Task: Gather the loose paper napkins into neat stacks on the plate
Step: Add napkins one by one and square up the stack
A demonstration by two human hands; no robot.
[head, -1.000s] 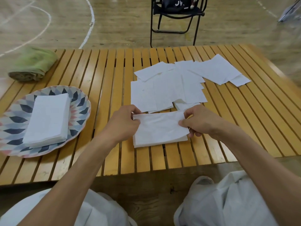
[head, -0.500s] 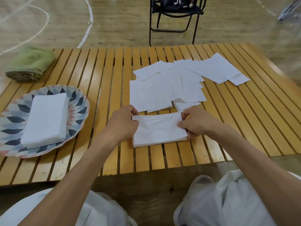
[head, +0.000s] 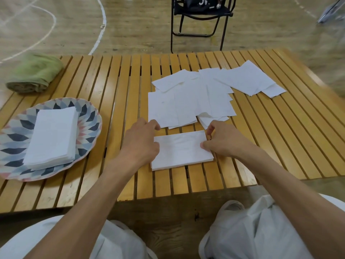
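A small stack of white napkins (head: 182, 150) lies flat on the slatted table in front of me. My left hand (head: 141, 141) covers its left edge with fingers curled at the far left corner. On the right edge, my right hand (head: 224, 143) holds the stack, thumb on top and fingers at the side. Beyond the stack, several loose napkins (head: 190, 101) lie spread and overlapping toward the far right. At the left stands the patterned plate (head: 89, 118) with a neat napkin stack (head: 52, 135) on it.
A rolled green towel (head: 35, 73) lies at the table's far left corner. A black folding chair (head: 199, 15) stands on the gym floor behind the table. The wooden table (head: 121, 86) has its front edge close to my knees.
The napkin that both hands held slightly lifted now lies flat on the small stack. Both hands stay at the stack's ends, squared against its edges.
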